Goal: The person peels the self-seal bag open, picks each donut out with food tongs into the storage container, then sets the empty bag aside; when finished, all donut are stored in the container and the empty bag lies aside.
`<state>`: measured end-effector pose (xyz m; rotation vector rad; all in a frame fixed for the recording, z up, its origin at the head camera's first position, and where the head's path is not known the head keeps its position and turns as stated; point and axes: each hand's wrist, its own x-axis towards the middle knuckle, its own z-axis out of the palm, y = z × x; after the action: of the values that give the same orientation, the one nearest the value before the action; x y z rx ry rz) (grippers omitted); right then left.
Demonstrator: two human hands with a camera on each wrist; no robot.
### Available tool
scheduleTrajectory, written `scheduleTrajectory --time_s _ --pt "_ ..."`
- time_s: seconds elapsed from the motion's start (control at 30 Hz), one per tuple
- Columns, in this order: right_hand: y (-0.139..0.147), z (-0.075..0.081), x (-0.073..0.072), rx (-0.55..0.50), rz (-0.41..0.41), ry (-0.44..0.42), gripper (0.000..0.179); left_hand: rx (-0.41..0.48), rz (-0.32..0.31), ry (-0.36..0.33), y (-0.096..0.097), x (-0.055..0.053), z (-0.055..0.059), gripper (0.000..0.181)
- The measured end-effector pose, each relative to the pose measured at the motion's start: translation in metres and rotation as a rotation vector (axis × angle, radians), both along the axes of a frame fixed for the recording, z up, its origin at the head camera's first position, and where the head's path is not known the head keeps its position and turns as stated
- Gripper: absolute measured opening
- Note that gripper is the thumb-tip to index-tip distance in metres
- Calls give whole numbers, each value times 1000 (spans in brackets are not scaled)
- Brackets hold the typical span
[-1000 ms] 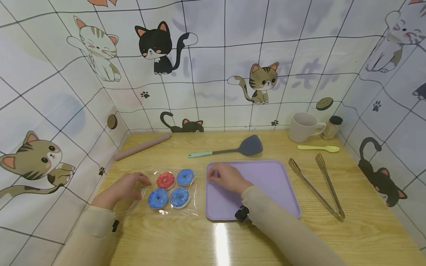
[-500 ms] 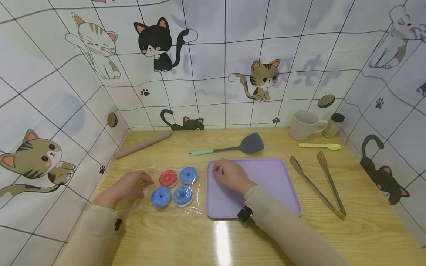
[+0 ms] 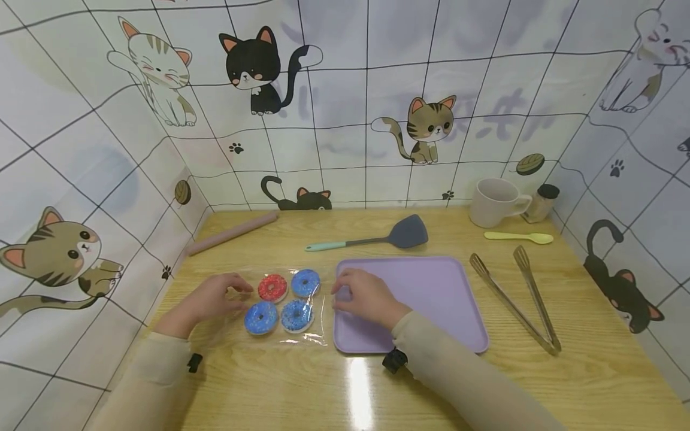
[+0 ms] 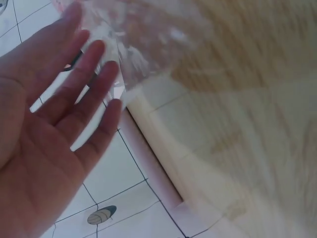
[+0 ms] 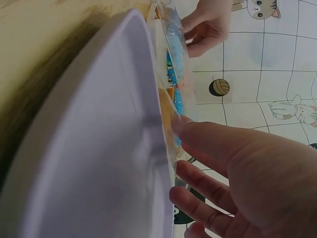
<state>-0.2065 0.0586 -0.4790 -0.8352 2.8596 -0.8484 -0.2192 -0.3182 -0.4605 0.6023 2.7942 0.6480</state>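
A clear plastic bag [image 3: 318, 336] lies flat on the table. Inside are a red sprinkled donut [image 3: 272, 288] and three blue ones, among them a speckled blue donut [image 3: 297, 316]. At the bag's left edge is my left hand [image 3: 212, 297]; its fingers [image 4: 94, 94] are loosely extended beside the plastic in the left wrist view. My right hand [image 3: 369, 297] hovers over the left side of a lilac tray [image 3: 426, 299], fingertips toward the bag's right edge. In the right wrist view its thumb and fingers stand apart, right at the clear film [image 5: 167, 106].
Behind lie a rolling pin [image 3: 234, 233] and a spatula [image 3: 406, 232]. Metal tongs [image 3: 512, 305] spread right of the tray. A mug [image 3: 492, 202], a black-lidded jar [image 3: 541, 203] and a yellow spoon [image 3: 518, 237] sit at the back right. Cat-print walls [image 3: 345, 108] enclose the table.
My right hand has moved left to the tray's edge, its thumb and fingers spreading apart. The left hand has shifted slightly right toward the donuts.
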Motion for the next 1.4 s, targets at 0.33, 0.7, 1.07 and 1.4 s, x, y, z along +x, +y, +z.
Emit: scheduleTrajectory --time_s 0.33,0.7,1.07,1.4 --pt "6 -9 0 8 8 52 27 151 3 55 12 -7 -3 27" --pt "7 -11 0 4 9 51 27 188 -69 136 19 -13 -9 17" --pt "7 -11 3 -5 23 36 25 107 -34 151 25 -12 -11 11" --pt "8 -12 3 4 35 35 25 142 -53 202 20 -9 -14 10"
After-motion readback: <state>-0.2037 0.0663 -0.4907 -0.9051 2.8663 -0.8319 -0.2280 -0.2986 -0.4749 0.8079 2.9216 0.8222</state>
